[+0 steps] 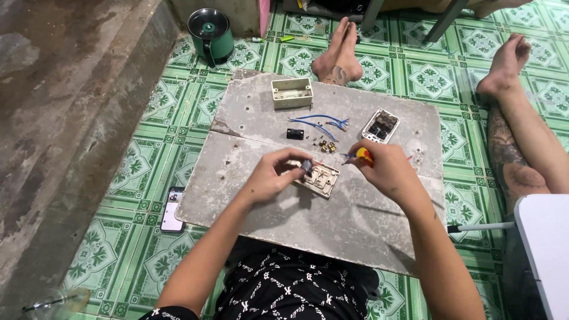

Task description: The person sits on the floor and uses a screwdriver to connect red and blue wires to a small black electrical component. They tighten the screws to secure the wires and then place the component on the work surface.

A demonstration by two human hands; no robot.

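Pinching a small dark switch module (306,166), the left hand (269,176) is holding it over the beige switch frame (319,179) while the right hand (385,169) is gripping a screwdriver (363,156). Beyond the frame, blue wires (320,123), brass screws (326,145), a white cover (381,126) and a mounting box (291,93) are lying loose, so assembly looks partial.
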